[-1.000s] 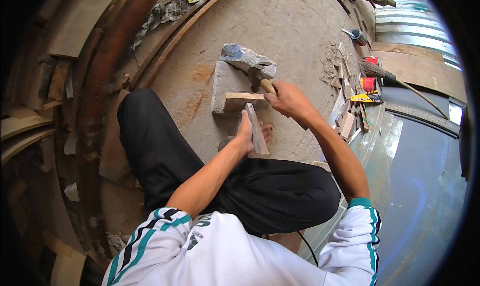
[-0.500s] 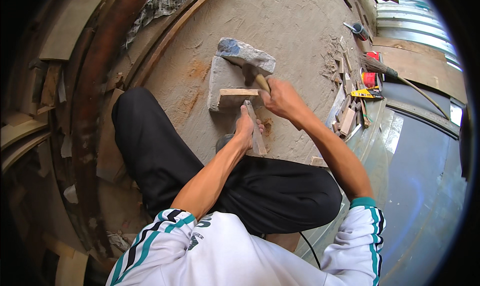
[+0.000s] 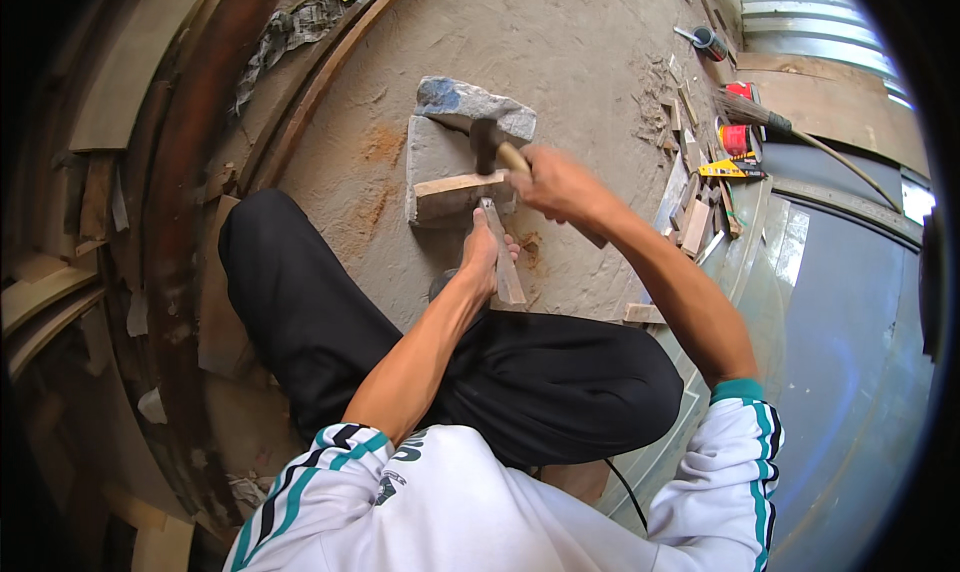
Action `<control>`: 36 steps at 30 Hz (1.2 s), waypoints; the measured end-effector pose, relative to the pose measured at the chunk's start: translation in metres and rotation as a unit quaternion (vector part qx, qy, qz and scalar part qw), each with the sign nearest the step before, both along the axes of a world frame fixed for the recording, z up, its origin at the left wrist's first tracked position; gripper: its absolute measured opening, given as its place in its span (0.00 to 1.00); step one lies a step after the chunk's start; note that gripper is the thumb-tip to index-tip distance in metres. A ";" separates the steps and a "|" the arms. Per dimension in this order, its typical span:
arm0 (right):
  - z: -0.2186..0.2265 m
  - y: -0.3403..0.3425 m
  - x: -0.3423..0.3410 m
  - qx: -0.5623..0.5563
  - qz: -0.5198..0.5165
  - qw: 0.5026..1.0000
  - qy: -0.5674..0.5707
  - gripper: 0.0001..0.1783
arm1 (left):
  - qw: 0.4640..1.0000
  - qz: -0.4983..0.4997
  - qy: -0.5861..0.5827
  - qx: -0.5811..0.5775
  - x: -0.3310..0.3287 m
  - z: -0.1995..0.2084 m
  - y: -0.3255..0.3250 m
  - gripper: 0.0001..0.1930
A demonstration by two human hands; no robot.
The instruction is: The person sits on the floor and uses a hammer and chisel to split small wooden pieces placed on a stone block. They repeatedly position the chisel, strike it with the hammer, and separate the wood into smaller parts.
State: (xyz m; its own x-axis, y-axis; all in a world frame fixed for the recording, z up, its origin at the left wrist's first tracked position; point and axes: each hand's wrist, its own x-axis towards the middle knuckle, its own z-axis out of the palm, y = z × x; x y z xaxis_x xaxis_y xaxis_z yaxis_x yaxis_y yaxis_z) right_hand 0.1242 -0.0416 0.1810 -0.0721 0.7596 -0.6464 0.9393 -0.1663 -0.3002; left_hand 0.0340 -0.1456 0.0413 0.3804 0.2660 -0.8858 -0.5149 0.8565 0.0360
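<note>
My right hand [image 3: 556,184] grips the wooden handle of a hammer [image 3: 490,147], whose dark head is down on a short wooden strip [image 3: 450,185]. That strip lies across a flat grey stone slab [image 3: 432,157], with a rough rock [image 3: 475,104] just behind it. My left hand [image 3: 482,252] presses on a second, longer wooden strip [image 3: 503,262] that runs from the slab toward me and meets the first one at a right angle. I am crouched on a dusty concrete floor [image 3: 560,42], my dark trouser legs folded below the hands.
Wood offcuts [image 3: 692,222], a yellow tape measure [image 3: 732,169], a red container [image 3: 739,138], a broom [image 3: 752,112] and a small can [image 3: 708,42] lie at the right. A glass pane [image 3: 840,332] lies at the lower right. Curved wooden planks [image 3: 130,72] are stacked along the left.
The hammer has come down from its raised position beside the rock onto the short strip on the slab. My left hand has stayed on the longer strip.
</note>
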 end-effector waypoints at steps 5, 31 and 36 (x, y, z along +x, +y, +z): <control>-0.007 -0.004 0.010 -0.028 -0.044 0.999 -0.003 0.16 | 1.000 -0.005 0.010 -0.002 0.002 -0.002 0.001 0.29; -0.060 -0.093 0.103 -0.081 -0.375 0.859 0.339 0.17 | 0.980 -0.186 0.034 0.057 -0.014 0.030 0.014 0.27; -0.079 -0.136 0.108 -0.039 -0.427 0.843 0.326 0.17 | 0.956 -0.179 0.216 0.090 0.011 0.029 0.009 0.21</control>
